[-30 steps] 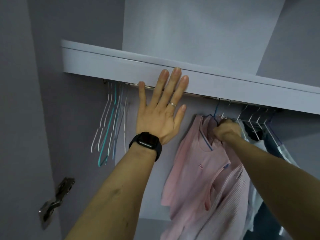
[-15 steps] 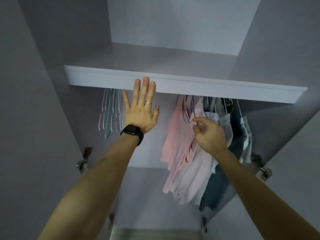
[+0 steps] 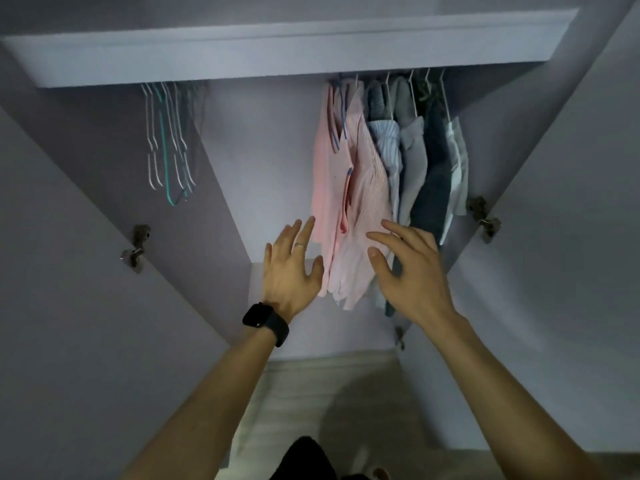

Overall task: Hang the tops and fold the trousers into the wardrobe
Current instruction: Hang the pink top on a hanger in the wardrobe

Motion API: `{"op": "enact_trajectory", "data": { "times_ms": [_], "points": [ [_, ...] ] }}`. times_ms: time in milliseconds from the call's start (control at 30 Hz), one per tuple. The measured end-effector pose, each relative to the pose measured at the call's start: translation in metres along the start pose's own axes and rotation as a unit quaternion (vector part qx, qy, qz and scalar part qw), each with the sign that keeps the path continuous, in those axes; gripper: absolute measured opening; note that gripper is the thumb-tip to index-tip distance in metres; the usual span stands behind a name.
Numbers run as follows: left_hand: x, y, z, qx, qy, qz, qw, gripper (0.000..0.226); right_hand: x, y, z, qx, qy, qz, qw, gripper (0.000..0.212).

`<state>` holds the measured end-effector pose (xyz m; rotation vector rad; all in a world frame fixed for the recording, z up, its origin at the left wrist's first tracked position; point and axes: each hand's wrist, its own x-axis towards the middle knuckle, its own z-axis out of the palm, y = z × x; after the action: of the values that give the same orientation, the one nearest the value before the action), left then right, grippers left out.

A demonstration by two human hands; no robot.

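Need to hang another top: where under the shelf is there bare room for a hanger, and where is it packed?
Free: the gap under the shelf between the empty hangers on the left and the pink top. Packed: from the pink top rightward, garments hang pressed together nearly to the right side wall.

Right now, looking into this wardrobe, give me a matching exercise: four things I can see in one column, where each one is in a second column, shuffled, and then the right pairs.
Things
1. empty hangers
2. pink tops
3. black watch
4. ring

Places
A. on a finger of the left hand
B. bunched on the left, under the shelf
C. leftmost in the row of hung clothes
D. around the left wrist

Pairs: 1-B, 2-C, 3-D, 4-A
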<state>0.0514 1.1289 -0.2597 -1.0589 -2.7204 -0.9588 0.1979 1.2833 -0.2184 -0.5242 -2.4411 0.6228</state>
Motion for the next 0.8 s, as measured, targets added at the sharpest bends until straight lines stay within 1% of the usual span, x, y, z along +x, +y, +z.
{"op": "enact_trajectory", "data": {
  "times_ms": [67,167,267,367,400,467,533,633,667,700,733,767,800],
  "points": [
    [-0.013,-0.002,0.023,0.013,-0.046,0.007,0.999,0.070,-0.017,0.015,0.002,-0.009,-0.012,0.034,0.999,0.029],
    [-0.013,0.003,0.051,0.003,-0.104,0.045,0.994,0.067,-0.040,0.032,0.001,-0.022,0.003,0.081,0.996,0.027],
    [0.003,0.018,0.079,-0.028,-0.164,0.119,0.979,0.063,-0.061,0.049,0.000,-0.055,0.036,0.131,0.989,0.024],
    [0.019,0.043,0.100,-0.058,-0.227,0.205,0.950,0.060,-0.090,0.054,-0.005,-0.110,0.062,0.228,0.965,0.026],
    [0.024,0.056,0.109,-0.069,-0.244,0.244,0.936,0.060,-0.103,0.054,-0.009,-0.127,0.084,0.262,0.953,0.026],
    [0.027,0.076,0.118,-0.085,-0.256,0.318,0.909,0.058,-0.124,0.051,-0.015,-0.148,0.130,0.303,0.933,0.025],
    [0.022,0.099,0.128,-0.106,-0.287,0.390,0.868,0.059,-0.150,0.043,-0.021,-0.179,0.175,0.353,0.902,0.023],
    [-0.011,0.139,0.144,-0.129,-0.328,0.486,0.800,0.059,-0.204,0.022,-0.036,-0.227,0.242,0.431,0.839,0.023],
    [-0.014,0.142,0.145,-0.126,-0.337,0.494,0.792,0.059,-0.210,0.019,-0.033,-0.230,0.244,0.438,0.834,0.025],
    [-0.044,0.167,0.149,-0.140,-0.362,0.535,0.750,0.060,-0.243,0.001,-0.041,-0.251,0.270,0.478,0.797,0.024],
    [-0.062,0.180,0.152,-0.144,-0.379,0.560,0.723,0.061,-0.260,-0.010,-0.045,-0.261,0.291,0.509,0.766,0.023],
    [-0.072,0.186,0.152,-0.147,-0.382,0.568,0.714,0.062,-0.268,-0.015,-0.044,-0.263,0.309,0.519,0.752,0.021],
    [-0.091,0.199,0.151,-0.159,-0.394,0.581,0.694,0.062,-0.283,-0.026,-0.046,-0.272,0.321,0.537,0.731,0.020]
  ]
}}
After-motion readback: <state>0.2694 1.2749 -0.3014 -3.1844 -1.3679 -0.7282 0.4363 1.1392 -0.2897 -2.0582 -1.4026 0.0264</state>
